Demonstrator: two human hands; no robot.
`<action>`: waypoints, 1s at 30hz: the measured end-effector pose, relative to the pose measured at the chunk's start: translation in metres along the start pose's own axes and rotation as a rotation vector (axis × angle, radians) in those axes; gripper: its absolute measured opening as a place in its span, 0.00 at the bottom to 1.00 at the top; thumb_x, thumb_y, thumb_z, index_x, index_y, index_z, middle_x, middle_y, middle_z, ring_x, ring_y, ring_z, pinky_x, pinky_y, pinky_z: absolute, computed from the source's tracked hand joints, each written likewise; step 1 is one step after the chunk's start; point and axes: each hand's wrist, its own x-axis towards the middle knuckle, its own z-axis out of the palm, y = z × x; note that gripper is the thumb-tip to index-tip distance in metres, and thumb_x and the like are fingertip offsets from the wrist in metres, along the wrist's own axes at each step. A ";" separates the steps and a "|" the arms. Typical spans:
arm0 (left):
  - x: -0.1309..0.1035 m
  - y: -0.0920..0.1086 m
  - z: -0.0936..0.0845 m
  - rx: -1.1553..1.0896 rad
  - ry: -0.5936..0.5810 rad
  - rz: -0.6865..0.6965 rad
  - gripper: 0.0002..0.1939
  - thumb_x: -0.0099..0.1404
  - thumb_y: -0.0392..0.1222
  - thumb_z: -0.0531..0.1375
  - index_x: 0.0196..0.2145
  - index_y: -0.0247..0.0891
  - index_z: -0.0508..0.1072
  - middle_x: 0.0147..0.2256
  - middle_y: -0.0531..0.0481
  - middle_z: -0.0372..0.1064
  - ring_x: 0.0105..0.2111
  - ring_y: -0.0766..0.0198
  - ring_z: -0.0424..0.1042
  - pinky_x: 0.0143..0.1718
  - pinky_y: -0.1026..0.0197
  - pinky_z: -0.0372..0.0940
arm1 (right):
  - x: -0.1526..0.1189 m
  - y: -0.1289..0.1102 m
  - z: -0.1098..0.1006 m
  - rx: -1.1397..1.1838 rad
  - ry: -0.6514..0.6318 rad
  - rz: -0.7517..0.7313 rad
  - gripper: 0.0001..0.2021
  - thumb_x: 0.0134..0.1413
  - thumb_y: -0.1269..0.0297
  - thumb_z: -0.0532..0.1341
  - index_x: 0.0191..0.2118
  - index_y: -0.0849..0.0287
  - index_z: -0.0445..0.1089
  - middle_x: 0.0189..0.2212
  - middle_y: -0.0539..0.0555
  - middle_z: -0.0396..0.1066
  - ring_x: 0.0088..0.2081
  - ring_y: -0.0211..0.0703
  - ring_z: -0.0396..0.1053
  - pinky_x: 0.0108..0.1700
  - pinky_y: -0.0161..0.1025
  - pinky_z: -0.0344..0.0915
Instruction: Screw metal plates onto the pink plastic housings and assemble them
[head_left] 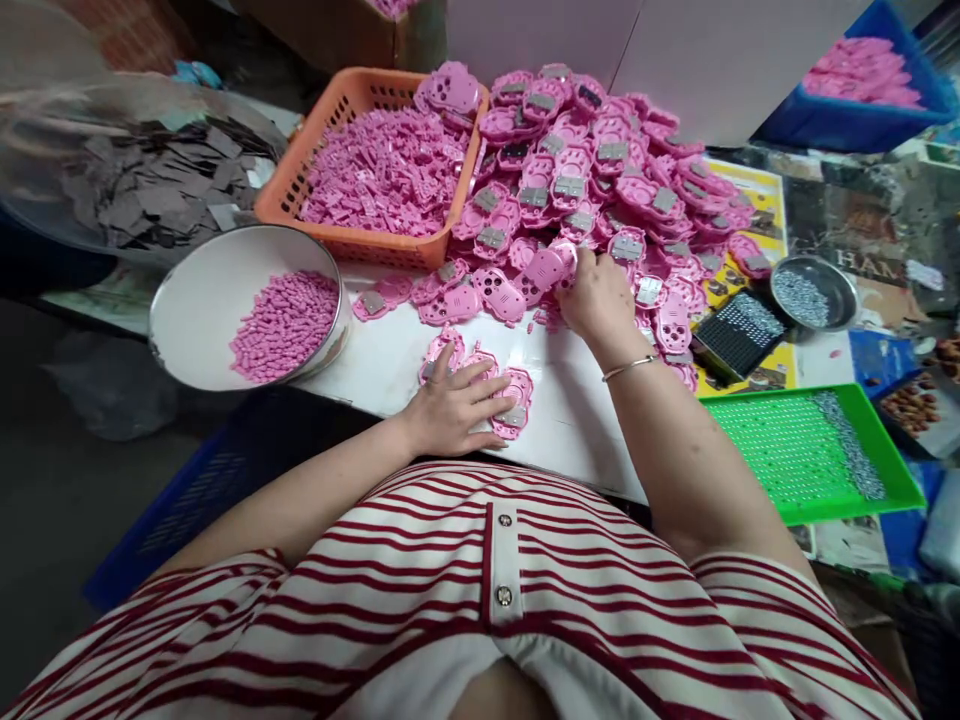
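Three pink plastic casings [516,402] with grey metal plates lie in a row at the near edge of the white table. My left hand [450,405] rests over them, palm down with its fingers spread. Farther off, my right hand [598,298] reaches into a large heap of pink casings [570,185]. Its fingers are closed on the end of a pink casing [567,262] at the heap's front; the fingertips are partly hidden. Other casings [499,292] lie back side up just left of that hand.
An orange basket [360,242] holds small pink parts. Left of it are a white bowl [195,310] of pink pieces and a bag of dark flat pieces [165,180]. At right stand a green tray [780,450], a black tray [739,340] and a metal bowl [844,300] with small metal parts.
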 end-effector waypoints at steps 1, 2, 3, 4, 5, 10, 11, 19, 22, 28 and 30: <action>0.000 0.000 0.000 -0.001 0.008 0.001 0.24 0.65 0.64 0.57 0.48 0.47 0.77 0.53 0.54 0.75 0.56 0.52 0.68 0.70 0.42 0.21 | 0.005 0.001 0.001 -0.006 -0.011 0.015 0.29 0.51 0.70 0.61 0.60 0.69 0.59 0.51 0.71 0.66 0.52 0.62 0.65 0.55 0.57 0.62; 0.000 -0.001 0.001 -0.003 0.017 0.001 0.23 0.65 0.63 0.58 0.48 0.46 0.78 0.52 0.54 0.75 0.56 0.52 0.68 0.70 0.42 0.22 | 0.008 0.003 0.002 0.005 -0.028 0.043 0.28 0.51 0.70 0.61 0.59 0.68 0.60 0.51 0.70 0.65 0.52 0.61 0.65 0.56 0.57 0.62; 0.000 -0.001 0.000 -0.004 0.026 0.002 0.23 0.65 0.63 0.58 0.47 0.46 0.78 0.51 0.54 0.76 0.55 0.52 0.69 0.70 0.42 0.23 | 0.010 0.004 0.004 0.024 -0.050 0.083 0.27 0.50 0.69 0.63 0.57 0.68 0.63 0.51 0.69 0.65 0.52 0.60 0.65 0.56 0.56 0.62; 0.000 -0.001 0.000 -0.005 0.032 0.003 0.22 0.65 0.62 0.58 0.47 0.46 0.78 0.51 0.54 0.76 0.55 0.52 0.69 0.70 0.42 0.24 | 0.011 0.006 0.005 0.043 -0.074 0.121 0.24 0.48 0.66 0.64 0.53 0.67 0.65 0.51 0.69 0.65 0.52 0.60 0.64 0.57 0.56 0.61; 0.000 0.000 0.000 -0.005 0.039 0.003 0.22 0.65 0.62 0.59 0.47 0.46 0.78 0.51 0.54 0.76 0.55 0.52 0.69 0.70 0.41 0.25 | 0.012 0.008 0.005 0.060 -0.091 0.152 0.22 0.47 0.64 0.66 0.49 0.67 0.67 0.50 0.68 0.65 0.51 0.59 0.65 0.57 0.56 0.62; -0.001 0.000 0.001 -0.002 0.062 -0.010 0.23 0.64 0.61 0.59 0.47 0.44 0.78 0.50 0.53 0.77 0.54 0.51 0.70 0.71 0.41 0.30 | 0.014 0.015 0.006 0.359 0.001 0.256 0.11 0.40 0.72 0.67 0.31 0.59 0.66 0.33 0.55 0.68 0.38 0.47 0.66 0.47 0.50 0.67; -0.002 0.000 0.001 -0.007 0.061 -0.009 0.23 0.64 0.61 0.60 0.48 0.44 0.78 0.50 0.52 0.77 0.54 0.51 0.70 0.71 0.41 0.30 | 0.011 0.018 0.004 0.532 0.015 0.307 0.11 0.39 0.74 0.67 0.29 0.59 0.64 0.30 0.52 0.66 0.35 0.43 0.65 0.43 0.46 0.67; -0.006 -0.001 0.002 -0.102 -0.010 -0.042 0.22 0.64 0.57 0.60 0.51 0.46 0.77 0.52 0.49 0.75 0.56 0.48 0.69 0.69 0.34 0.34 | -0.044 0.041 -0.024 1.257 -0.144 0.419 0.13 0.44 0.65 0.68 0.29 0.57 0.62 0.22 0.44 0.60 0.22 0.29 0.59 0.28 0.32 0.65; -0.008 -0.001 0.002 -0.121 -0.035 -0.058 0.22 0.64 0.57 0.60 0.52 0.48 0.76 0.52 0.49 0.75 0.56 0.47 0.68 0.69 0.33 0.36 | -0.067 0.041 -0.025 1.356 -0.191 0.412 0.14 0.42 0.62 0.70 0.32 0.57 0.65 0.24 0.44 0.63 0.24 0.29 0.62 0.31 0.32 0.69; -0.007 -0.001 0.000 -0.130 -0.069 -0.074 0.23 0.64 0.57 0.60 0.53 0.47 0.76 0.53 0.49 0.75 0.56 0.47 0.69 0.68 0.32 0.37 | -0.095 0.032 -0.019 1.478 -0.238 0.405 0.18 0.36 0.60 0.74 0.31 0.56 0.67 0.24 0.43 0.65 0.25 0.28 0.64 0.30 0.30 0.69; -0.007 -0.001 -0.002 -0.127 -0.089 -0.080 0.22 0.65 0.58 0.59 0.53 0.48 0.76 0.54 0.50 0.74 0.56 0.48 0.68 0.68 0.32 0.37 | -0.100 0.031 -0.018 1.508 -0.256 0.400 0.18 0.35 0.60 0.75 0.31 0.57 0.68 0.24 0.43 0.66 0.25 0.28 0.64 0.30 0.30 0.69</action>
